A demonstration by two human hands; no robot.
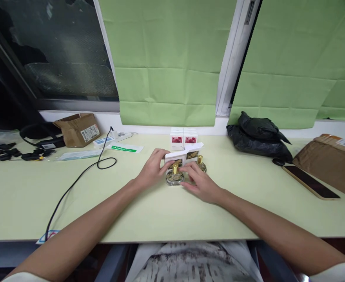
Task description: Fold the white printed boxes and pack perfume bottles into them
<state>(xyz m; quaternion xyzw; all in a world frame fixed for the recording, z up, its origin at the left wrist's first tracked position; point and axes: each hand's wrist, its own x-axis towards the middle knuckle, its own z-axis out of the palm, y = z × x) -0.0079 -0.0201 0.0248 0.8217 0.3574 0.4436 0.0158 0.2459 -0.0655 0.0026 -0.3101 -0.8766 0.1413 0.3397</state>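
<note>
Two small round glass perfume bottles with gold caps stand at the middle of the pale green table. My left hand (pixel 154 167) and my right hand (pixel 200 181) close around the nearer bottle (pixel 175 177) from either side, fingers touching it. The second bottle (pixel 201 164) stands just behind my right hand. Right behind the bottles are two white open-flapped boxes (pixel 184 156), my left fingers resting against the left one. Farther back stand two white boxes with a red flower print (pixel 183 139).
A black cable (pixel 81 176) loops across the table's left half. At back left lie a torn cardboard box (pixel 78 129), a power strip and packets. A black plastic bag (pixel 257 137), a phone (pixel 310 182) and a brown parcel (pixel 331 160) are on the right.
</note>
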